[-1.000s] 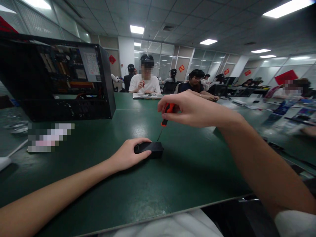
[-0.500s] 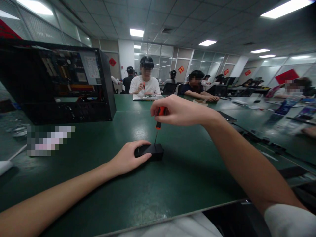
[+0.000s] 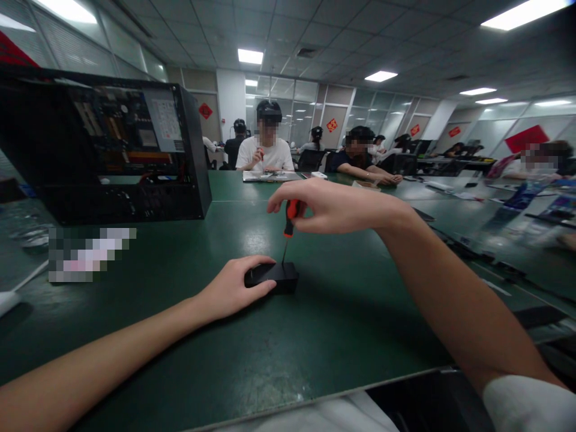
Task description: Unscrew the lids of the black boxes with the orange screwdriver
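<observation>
On the green tabletop [image 3: 252, 354] lies a small black box-shaped block [image 3: 284, 282]; its exact kind I cannot make out. My left hand [image 3: 231, 285] is closed around its left end, thumb on the near side and fingers on the far side. Above it, my right hand [image 3: 315, 204] holds a screwdriver [image 3: 288, 228] with an orange and black handle. The screwdriver stands nearly upright, its thin shaft reaching down to the block's top face. The palm is over the handle, with some fingers lifted off it.
An open black computer case [image 3: 189, 150] stands at the left, its circuit boards showing. A blurred-out light item [image 3: 94, 255] and a white cable lie nearer. Across the table a person in a white shirt [image 3: 267, 153] holds a screwdriver. Black cables [image 3: 486, 258] run along the right.
The fingers of my right hand have loosened and spread around the screwdriver handle, and the hand has tilted slightly. My left hand and the block have stayed in place.
</observation>
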`<state>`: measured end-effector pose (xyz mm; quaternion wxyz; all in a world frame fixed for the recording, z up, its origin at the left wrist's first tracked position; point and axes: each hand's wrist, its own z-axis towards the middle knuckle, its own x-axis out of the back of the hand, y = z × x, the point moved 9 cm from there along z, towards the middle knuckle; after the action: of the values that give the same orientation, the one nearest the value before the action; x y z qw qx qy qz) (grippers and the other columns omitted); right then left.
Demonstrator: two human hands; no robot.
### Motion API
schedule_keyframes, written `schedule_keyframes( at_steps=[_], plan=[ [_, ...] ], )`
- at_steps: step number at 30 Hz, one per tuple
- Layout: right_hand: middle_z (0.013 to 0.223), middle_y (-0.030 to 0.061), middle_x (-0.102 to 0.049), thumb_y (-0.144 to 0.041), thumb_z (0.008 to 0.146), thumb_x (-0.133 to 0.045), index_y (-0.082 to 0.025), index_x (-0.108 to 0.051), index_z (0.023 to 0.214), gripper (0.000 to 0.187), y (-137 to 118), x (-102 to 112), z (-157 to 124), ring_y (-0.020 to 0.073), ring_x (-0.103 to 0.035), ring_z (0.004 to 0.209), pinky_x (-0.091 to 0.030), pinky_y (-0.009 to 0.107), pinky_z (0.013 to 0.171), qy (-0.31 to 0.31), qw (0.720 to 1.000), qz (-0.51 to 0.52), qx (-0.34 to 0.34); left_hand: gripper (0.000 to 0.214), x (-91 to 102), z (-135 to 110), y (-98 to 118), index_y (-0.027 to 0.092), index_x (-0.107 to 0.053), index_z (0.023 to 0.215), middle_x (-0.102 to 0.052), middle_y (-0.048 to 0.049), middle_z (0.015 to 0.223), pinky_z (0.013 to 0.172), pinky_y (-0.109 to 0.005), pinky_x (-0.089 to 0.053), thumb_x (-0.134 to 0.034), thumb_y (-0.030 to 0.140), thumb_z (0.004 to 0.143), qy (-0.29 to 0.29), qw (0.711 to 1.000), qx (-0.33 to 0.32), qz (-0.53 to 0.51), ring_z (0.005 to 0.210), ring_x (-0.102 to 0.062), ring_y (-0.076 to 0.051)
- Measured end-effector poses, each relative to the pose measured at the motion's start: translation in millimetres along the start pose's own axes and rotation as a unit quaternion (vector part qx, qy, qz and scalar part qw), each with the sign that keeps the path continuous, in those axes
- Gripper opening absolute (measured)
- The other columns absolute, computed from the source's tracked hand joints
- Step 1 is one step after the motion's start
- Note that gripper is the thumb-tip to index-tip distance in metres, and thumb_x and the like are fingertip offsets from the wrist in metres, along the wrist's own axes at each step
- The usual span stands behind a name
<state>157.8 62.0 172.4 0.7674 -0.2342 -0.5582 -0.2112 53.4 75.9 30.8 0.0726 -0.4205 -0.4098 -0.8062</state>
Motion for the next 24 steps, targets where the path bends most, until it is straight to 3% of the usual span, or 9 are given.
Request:
schedule_keyframes(
  at_steps=[2,6,11,17,21,24],
  plan=[
    [0.11,0.0061,-0.071,-0.012,0.08,-0.065,-0.018,-0.068,0.112,0.033,-1.4,-0.2,-1.0,0.0157,-0.064,0.089,-0.047,0.027,0.074,-0.005,1.0,-0.012,0.007,0.037,0.1,0.2,-0.6,0.021,-0.069,0.12,-0.075,-0.0049,0.113,0.087,-0.032,-0.052,-0.068,0.038,0.087,0.002,1.0,0.0,0.0,0.1,-0.07,-0.025],
    [0.087,0.0039,-0.072,-0.019,0.088,-0.061,-0.016,-0.072,0.096,0.014,0.7,-0.5,-0.1,0.0145,-0.064,0.077,-0.045,0.026,0.069,-0.006,1.0,-0.013,-0.018,0.04,0.7,0.5,-1.5,0.02,-0.069,0.12,-0.075,-0.0062,0.114,0.089,-0.033,-0.052,-0.07,0.038,0.085,0.006,1.0,0.006,0.0,0.101,-0.069,-0.026],
    [0.105,0.0053,-0.072,-0.009,0.08,-0.065,-0.018,-0.07,0.109,0.031,-5.3,-0.7,-0.9,0.0147,-0.066,0.085,-0.047,0.026,0.073,-0.008,1.0,0.007,-0.007,0.04,0.5,-0.1,-1.7,0.019,-0.068,0.121,-0.074,-0.0067,0.116,0.09,-0.034,-0.051,-0.07,0.038,0.085,0.005,1.0,0.004,0.004,0.103,-0.069,-0.026],
    [0.09,0.0045,-0.074,-0.018,0.087,-0.063,-0.017,-0.071,0.102,0.018,-2.6,-1.0,-0.3,0.0154,-0.066,0.077,-0.047,0.027,0.069,0.002,1.0,-0.002,-0.023,0.04,1.0,-0.6,-2.1,0.019,-0.068,0.121,-0.074,-0.0063,0.117,0.09,-0.034,-0.051,-0.07,0.038,0.086,0.007,1.0,0.009,0.0,0.104,-0.068,-0.026],
    [0.105,0.0059,-0.073,-0.008,0.079,-0.063,-0.018,-0.071,0.109,0.032,-4.3,-1.2,0.3,0.0146,-0.066,0.083,-0.047,0.025,0.07,0.0,1.0,-0.008,-0.007,0.038,2.5,0.1,-1.8,0.019,-0.069,0.118,-0.075,-0.0064,0.115,0.089,-0.034,-0.051,-0.07,0.039,0.086,0.014,1.0,0.011,0.004,0.102,-0.069,-0.026],
    [0.105,0.0059,-0.073,-0.016,0.08,-0.068,-0.018,-0.071,0.109,0.029,-3.5,-2.1,-0.4,0.015,-0.066,0.084,-0.047,0.025,0.07,-0.009,1.0,-0.016,-0.008,0.038,3.0,0.4,-2.9,0.02,-0.07,0.116,-0.075,-0.0062,0.112,0.086,-0.034,-0.052,-0.072,0.039,0.084,0.017,1.0,0.014,0.005,0.099,-0.07,-0.026]
  ],
)
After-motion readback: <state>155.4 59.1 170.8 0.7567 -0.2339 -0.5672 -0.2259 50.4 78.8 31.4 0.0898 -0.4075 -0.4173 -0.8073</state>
